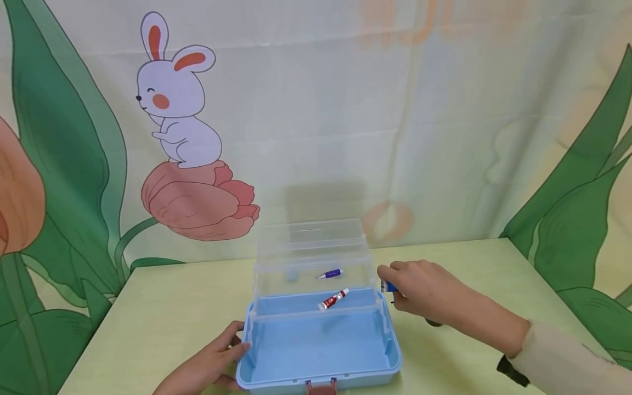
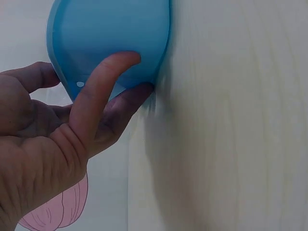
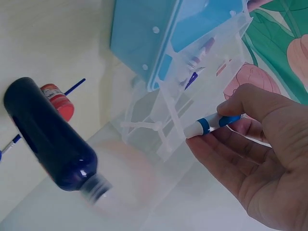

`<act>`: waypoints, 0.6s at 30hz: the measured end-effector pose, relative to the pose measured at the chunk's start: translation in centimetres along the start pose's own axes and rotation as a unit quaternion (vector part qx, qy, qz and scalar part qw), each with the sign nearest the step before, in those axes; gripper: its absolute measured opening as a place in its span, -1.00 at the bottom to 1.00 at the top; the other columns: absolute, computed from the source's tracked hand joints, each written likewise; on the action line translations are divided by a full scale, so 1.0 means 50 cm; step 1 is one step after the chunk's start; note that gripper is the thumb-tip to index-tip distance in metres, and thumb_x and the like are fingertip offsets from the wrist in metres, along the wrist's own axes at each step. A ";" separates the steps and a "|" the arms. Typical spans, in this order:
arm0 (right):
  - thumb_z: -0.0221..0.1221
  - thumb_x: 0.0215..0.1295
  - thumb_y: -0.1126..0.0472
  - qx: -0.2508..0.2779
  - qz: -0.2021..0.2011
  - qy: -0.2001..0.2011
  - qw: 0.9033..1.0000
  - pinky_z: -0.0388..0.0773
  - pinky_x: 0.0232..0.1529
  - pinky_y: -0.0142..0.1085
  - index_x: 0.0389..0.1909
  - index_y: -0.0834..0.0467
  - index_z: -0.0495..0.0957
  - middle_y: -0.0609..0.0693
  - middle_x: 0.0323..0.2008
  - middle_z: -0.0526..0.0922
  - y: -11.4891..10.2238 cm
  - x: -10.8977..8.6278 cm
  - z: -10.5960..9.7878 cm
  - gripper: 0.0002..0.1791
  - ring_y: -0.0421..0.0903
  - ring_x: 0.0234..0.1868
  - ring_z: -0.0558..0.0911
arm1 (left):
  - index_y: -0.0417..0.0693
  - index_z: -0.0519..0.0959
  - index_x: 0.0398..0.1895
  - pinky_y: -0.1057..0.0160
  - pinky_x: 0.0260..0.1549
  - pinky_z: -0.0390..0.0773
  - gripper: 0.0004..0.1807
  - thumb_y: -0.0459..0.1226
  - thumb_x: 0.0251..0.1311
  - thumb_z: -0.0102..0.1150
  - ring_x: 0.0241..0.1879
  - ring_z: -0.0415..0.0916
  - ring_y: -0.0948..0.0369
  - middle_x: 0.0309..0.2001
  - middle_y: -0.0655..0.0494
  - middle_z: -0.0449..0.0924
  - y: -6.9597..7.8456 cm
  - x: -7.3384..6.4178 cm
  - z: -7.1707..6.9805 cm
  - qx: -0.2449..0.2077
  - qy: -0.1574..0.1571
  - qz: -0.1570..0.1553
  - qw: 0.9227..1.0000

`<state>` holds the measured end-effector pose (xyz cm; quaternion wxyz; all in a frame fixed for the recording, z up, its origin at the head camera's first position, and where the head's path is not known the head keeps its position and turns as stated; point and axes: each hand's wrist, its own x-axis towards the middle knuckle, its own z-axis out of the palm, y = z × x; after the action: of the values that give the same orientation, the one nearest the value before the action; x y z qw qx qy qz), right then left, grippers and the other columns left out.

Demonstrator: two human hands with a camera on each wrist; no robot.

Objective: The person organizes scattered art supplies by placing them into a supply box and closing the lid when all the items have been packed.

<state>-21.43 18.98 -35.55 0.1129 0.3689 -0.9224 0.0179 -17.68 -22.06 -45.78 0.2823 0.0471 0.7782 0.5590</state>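
A light blue storage box stands on the table with its clear tray and lid raised at the back. My left hand holds the box's left side, thumb across its wall and fingers round the corner. Beside the tray's right end, my right hand pinches a small blue-and-white tube with a white end between thumb and fingers. Inside the clear tray lie a red paint tube, a purple pen-like item and a small pale blue piece.
Right of the box, in the right wrist view, lie a dark blue bottle, a red jar and a thin blue stick. A printed rabbit curtain hangs behind the table. A brown latch sits on the box's front.
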 end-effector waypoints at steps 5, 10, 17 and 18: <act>0.29 0.10 0.41 0.003 -0.006 -0.004 1.000 0.13 -0.65 -0.44 -0.37 0.05 0.40 -0.20 -0.60 0.29 -0.006 0.015 -0.007 -0.72 -0.25 -0.66 0.23 | -0.21 0.09 0.45 -0.02 -0.25 0.71 -0.44 -0.15 0.56 -0.03 -0.08 0.56 -0.01 0.00 -0.23 0.38 0.010 0.004 0.000 -0.010 0.008 -0.026 1.000; 0.35 0.19 0.33 0.004 -0.004 -0.035 0.999 0.28 -0.64 -0.43 -0.31 0.07 0.46 -0.18 -0.56 0.39 -0.011 0.033 -0.017 -0.76 -0.22 -0.63 0.32 | -0.23 0.12 0.41 -0.02 -0.26 0.71 -0.46 -0.15 0.56 -0.03 -0.06 0.55 -0.02 0.16 -0.26 0.35 0.010 0.003 -0.002 -0.023 0.005 -0.025 0.999; 0.26 0.18 0.40 -0.019 -0.042 -0.043 0.998 0.14 -0.64 -0.41 -0.38 0.07 0.38 -0.17 -0.61 0.27 -0.020 0.066 -0.036 -0.76 -0.21 -0.64 0.26 | -0.23 0.10 0.38 0.02 -0.28 0.70 -0.45 -0.15 0.53 -0.02 -0.13 0.56 0.00 0.10 -0.23 0.41 0.010 0.003 -0.006 -0.030 0.002 -0.032 0.999; 0.25 0.18 0.40 -0.025 -0.045 -0.046 0.998 0.14 -0.64 -0.41 -0.39 0.07 0.38 -0.16 -0.62 0.27 -0.023 0.071 -0.038 -0.76 -0.21 -0.64 0.26 | -0.23 0.10 0.38 0.02 -0.27 0.71 -0.44 -0.14 0.52 0.00 -0.12 0.56 0.00 0.10 -0.23 0.41 0.011 0.005 -0.007 -0.031 0.003 -0.035 0.999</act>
<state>-22.74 15.96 -32.99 0.0800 0.4076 -0.9092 -0.0278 -18.16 -22.06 -45.33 0.3011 0.0092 0.7623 0.5728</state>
